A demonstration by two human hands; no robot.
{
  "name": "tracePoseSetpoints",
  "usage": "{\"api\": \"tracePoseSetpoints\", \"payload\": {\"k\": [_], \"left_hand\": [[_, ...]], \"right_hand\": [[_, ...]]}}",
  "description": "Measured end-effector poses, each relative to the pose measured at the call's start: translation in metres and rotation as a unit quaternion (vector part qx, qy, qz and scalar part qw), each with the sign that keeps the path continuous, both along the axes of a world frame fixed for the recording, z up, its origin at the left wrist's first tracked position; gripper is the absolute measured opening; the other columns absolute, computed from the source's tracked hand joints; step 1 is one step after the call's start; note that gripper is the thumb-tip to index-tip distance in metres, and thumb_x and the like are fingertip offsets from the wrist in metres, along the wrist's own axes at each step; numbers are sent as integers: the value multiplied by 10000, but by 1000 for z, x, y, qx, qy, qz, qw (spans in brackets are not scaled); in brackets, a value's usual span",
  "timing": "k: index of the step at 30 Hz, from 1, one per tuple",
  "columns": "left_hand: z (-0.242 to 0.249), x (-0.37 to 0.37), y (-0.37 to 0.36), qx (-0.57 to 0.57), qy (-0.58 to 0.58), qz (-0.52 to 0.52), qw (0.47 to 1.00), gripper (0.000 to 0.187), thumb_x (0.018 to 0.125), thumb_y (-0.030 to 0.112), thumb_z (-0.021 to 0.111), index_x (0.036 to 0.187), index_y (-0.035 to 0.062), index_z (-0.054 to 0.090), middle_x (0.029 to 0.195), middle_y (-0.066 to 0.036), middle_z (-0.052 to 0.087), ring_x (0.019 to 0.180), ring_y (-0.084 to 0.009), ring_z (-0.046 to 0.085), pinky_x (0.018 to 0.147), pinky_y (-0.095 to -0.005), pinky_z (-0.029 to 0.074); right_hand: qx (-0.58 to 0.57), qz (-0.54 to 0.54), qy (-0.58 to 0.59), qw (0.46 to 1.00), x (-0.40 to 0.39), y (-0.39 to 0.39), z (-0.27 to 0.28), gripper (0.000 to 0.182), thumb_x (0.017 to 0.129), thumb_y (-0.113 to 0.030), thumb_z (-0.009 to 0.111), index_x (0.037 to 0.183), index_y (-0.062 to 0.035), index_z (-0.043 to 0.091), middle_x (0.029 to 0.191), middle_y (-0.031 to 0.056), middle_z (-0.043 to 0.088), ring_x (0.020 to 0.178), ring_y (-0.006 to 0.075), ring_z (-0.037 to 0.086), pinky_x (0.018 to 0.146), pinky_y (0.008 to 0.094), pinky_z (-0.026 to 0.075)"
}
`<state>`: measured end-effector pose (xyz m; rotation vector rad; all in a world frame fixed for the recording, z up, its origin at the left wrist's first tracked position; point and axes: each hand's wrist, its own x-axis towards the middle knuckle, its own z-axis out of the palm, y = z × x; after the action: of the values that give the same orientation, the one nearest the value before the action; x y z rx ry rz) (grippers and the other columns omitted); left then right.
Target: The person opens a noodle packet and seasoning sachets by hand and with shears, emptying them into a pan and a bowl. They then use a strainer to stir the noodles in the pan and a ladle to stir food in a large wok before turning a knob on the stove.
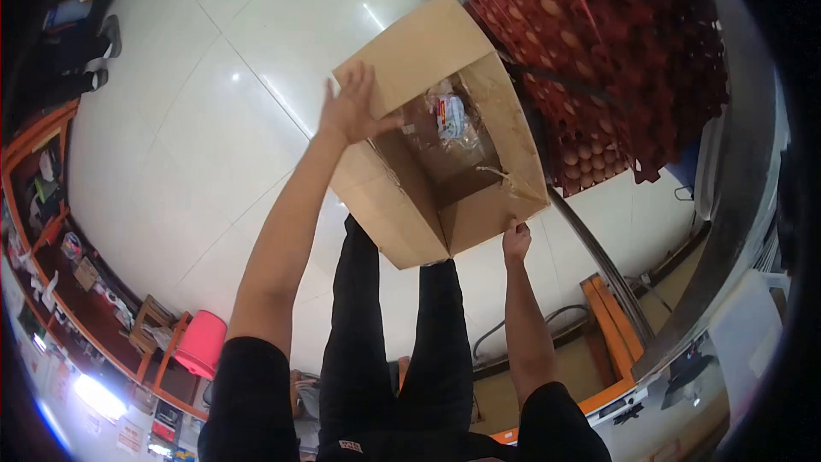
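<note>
An open cardboard box (402, 218) is held up in front of me, tilted so that its inside shows. At the bottom lies a clear plastic package (451, 117) with a blue, white and red label; its contents are hard to make out. My left hand (349, 109) rests on the left side of the box with fingers spread over the far flap and the thumb across the rim. The near right flap's edge is pinched by my right hand (516, 241), thumb on top and fingers mostly hidden underneath. A torn strip hangs near the box's right inner edge.
Stacked red egg trays (590, 43) with brown eggs (590, 161) stand right of the box, beside a metal rail (599, 257). Orange-edged shelves (103, 308) and a pink bin (202, 343) are on the left. Another person's feet (107, 38) show at upper left.
</note>
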<state>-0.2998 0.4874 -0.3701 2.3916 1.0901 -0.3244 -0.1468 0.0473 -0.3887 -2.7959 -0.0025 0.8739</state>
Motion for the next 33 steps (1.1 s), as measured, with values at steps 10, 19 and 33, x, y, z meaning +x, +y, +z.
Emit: {"api": "tracePoseSetpoints", "payload": {"k": [10,19,33], "left_hand": [[-20,29,-6,-286,52,-51,955,651,837,374,632,1371,64,427,1167,-195,613,967,-327,631,825,-383,497],[26,-71,-38,-69,-204,-53,975,623,785,111,661,1358,42,426,1413,-282,350,1311,-381,360,1083,-400,323],[247,-98,-417,-716,-253,322,565,429,918,496,495,964,78,582,819,-51,618,690,-137,575,599,-271,481]], "right_hand": [[20,12,-81,996,13,-15,11,338,912,-278,500,861,43,593,835,257,645,766,410,630,666,457,488],[472,-155,105,861,-44,-10,96,311,855,70,440,1078,-101,574,995,41,580,953,173,555,782,295,470],[523,184,-127,822,-150,-102,404,420,808,-156,617,1206,-35,552,1182,187,550,1130,364,511,981,398,413]]}}
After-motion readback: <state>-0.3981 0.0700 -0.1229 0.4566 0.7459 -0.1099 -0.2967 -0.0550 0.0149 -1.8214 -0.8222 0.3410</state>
